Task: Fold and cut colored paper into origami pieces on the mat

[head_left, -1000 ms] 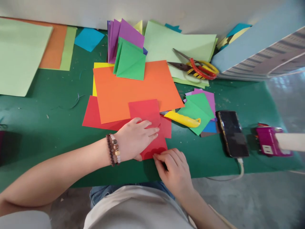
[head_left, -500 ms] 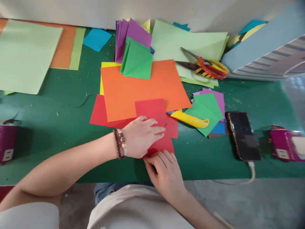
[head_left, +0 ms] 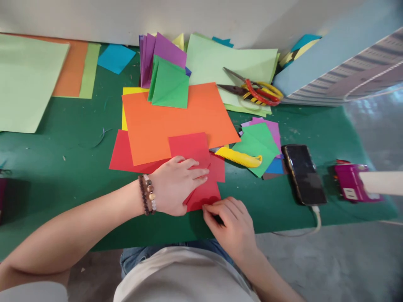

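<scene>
A: What's the left hand (head_left: 174, 184) doing, lying flat like that?

B: It's open, fingers only slightly spread, pressing on the red sheet (head_left: 189, 147) at the middle of the frame. I'd say that weight keeps the paper from sliding.

A: And the right hand (head_left: 229, 224)?

B: It's narrower, curled at the sheet's lower edge, just below the left. The fingers seem to pinch the paper there, though I can't see the thumb clearly. The sheet looks folded over on itself, so that grip may be controlling the loose edge.

A: Is it lying on the table (head_left: 63, 205)?

B: Partly. Its top overlaps an orange sheet (head_left: 176, 121), which lies over a bigger red sheet (head_left: 126, 151), and its lower end reaches the bare green surface. That's probably the open working spot nearest the body.

A: The tools are well out of the way.

B: Yes. The scissors (head_left: 252, 93) rest on pale green paper at upper right, and the yellow knife (head_left: 237, 157) lies beside the phone (head_left: 304, 175), both within reach but clear of the hands.
</scene>
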`<state>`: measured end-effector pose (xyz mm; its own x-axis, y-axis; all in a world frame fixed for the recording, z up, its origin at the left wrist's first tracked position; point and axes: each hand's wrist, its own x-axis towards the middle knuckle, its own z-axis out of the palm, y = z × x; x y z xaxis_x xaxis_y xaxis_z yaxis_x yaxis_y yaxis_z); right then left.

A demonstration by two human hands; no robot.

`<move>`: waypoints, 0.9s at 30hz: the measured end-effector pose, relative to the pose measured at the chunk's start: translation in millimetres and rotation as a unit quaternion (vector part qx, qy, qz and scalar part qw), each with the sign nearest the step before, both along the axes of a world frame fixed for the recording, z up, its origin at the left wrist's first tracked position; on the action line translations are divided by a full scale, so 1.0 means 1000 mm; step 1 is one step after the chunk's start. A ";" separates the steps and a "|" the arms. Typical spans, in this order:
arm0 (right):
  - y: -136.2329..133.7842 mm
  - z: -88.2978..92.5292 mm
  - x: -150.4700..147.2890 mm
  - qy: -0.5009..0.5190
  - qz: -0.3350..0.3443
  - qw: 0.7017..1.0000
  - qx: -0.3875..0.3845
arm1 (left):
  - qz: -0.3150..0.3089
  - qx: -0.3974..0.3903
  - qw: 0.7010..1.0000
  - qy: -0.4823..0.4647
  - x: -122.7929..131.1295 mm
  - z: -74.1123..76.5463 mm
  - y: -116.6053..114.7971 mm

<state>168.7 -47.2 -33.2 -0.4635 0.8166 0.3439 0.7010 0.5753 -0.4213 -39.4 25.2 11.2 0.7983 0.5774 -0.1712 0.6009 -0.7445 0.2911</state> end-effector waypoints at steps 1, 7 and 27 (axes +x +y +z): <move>-0.001 -0.001 -0.003 -0.003 0.008 1.000 0.003 | 0.001 0.002 1.000 0.002 0.000 0.000 0.000; -0.002 -0.002 -0.016 -0.002 0.017 1.000 0.011 | -0.009 0.021 0.999 0.045 0.003 -0.002 0.001; 0.009 0.005 -0.003 -0.008 -0.041 0.999 -0.009 | -0.009 0.015 0.999 0.041 0.000 0.003 0.003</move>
<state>165.5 -38.4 -27.9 -0.3994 0.8585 0.3215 0.7525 0.5073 -0.4200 -39.0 27.9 14.1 0.7921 0.5695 -0.2199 0.6090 -0.7623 0.2194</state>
